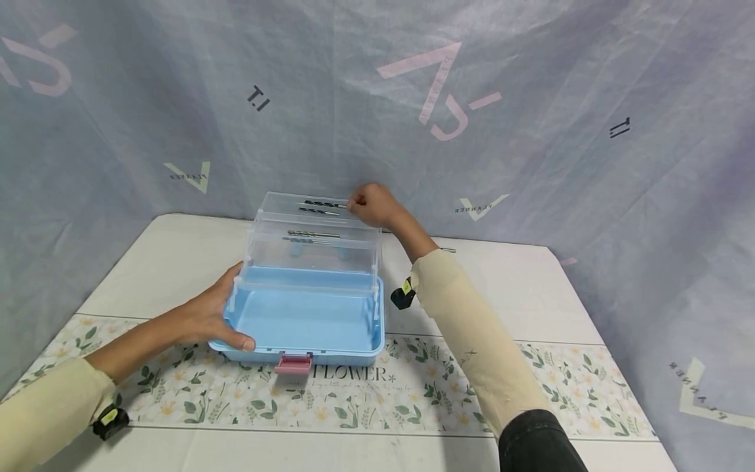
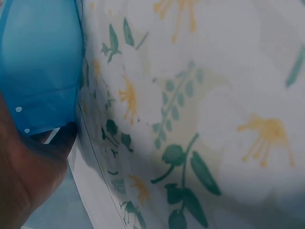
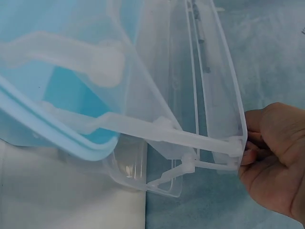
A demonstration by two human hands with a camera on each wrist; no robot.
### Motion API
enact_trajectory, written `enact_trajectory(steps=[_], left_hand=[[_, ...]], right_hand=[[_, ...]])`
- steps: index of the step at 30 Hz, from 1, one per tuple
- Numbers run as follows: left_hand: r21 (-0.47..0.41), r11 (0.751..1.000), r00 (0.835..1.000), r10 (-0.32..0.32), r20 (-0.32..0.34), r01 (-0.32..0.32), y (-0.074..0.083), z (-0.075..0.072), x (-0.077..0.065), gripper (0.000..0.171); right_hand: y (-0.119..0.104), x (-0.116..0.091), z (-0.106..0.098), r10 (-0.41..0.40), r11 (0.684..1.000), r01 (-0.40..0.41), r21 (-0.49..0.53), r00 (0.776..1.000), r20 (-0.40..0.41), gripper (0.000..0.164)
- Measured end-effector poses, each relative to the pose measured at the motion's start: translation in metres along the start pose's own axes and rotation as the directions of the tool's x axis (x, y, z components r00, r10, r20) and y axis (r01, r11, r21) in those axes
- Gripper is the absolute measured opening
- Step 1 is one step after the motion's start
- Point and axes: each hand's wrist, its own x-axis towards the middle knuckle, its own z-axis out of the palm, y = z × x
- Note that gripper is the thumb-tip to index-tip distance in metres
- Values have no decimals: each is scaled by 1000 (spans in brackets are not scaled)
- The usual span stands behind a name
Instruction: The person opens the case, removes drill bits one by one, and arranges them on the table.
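Note:
A blue plastic toolbox (image 1: 303, 321) stands with its clear stepped trays (image 1: 354, 262) raised at the back. My left hand (image 1: 215, 311) grips its left end, thumb over the front rim and the other fingers along the side. At the right of the top tray (image 3: 224, 95), the curled fingers of my right hand (image 1: 374, 206) pinch the shank end of a drill bit (image 1: 321, 204); the tray edge partly covers those fingertips in the right wrist view. A shorter bit (image 1: 318, 211) lies just below it. More drill bits (image 1: 312, 234) lie in the lower tray.
A pink latch (image 1: 293, 364) hangs at the box front. One more thin metal bit (image 1: 449, 250) lies on the table behind my right forearm. The table has a floral-patterned band (image 1: 413, 387). A grey printed cloth (image 1: 330, 98) rises right behind the trays.

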Motion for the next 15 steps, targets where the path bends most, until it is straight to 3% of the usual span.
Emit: enact_trajectory(steps=[5, 8, 10, 15], left_hand=[[-15, 1000, 1000, 17, 2, -17, -1, 0, 1, 162], [-20, 1000, 1000, 22, 5, -22, 0, 1, 1, 162], [-16, 1000, 1000, 18, 4, -18, 1, 1, 1, 162], [-2, 1000, 1000, 0, 0, 0, 0, 1, 2, 163]], right_hand=[[4, -3, -4, 64, 990, -61, 128, 998, -17, 28], [4, -7, -8, 133, 962, -125, 242, 991, -15, 28], [6, -10, -11, 166, 925, -152, 348, 986, -10, 29], [14, -16, -16, 190, 788, -167, 593, 982, 25, 31]])
